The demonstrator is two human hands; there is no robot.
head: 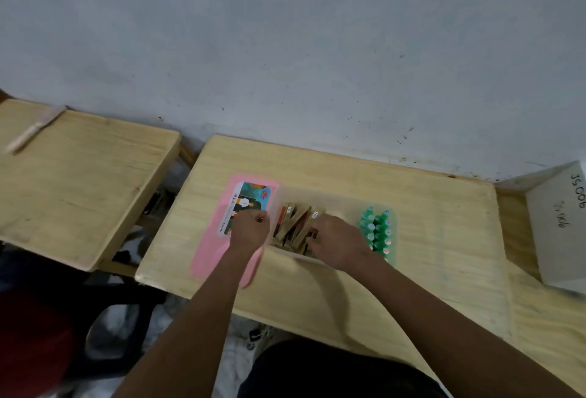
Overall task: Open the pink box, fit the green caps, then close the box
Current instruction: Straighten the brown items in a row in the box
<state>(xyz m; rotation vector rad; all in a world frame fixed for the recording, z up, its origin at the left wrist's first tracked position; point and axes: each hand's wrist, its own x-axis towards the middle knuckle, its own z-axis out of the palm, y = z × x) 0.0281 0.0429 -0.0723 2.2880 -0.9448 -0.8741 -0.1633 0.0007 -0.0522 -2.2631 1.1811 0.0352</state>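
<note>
Wooden bench (348, 286): pink lid (209, 251) left of open box (317, 194), green caps (377, 229) right. Left hand (250, 229) curled at rim, grasp unclear; right hand (341, 244) grips brown packets (293, 223).

Your one camera sits on your head, looking forward and steeply down on the counter (428, 239) from close above. The box (317, 197) lies mid-frame, the wall (285, 48) behind fills the upper half, and your arms (206, 318) enter from below.

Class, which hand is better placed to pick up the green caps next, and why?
Probably right: the right hand sits beside the green caps; the left hand is over the pink lid, across the box.
</note>
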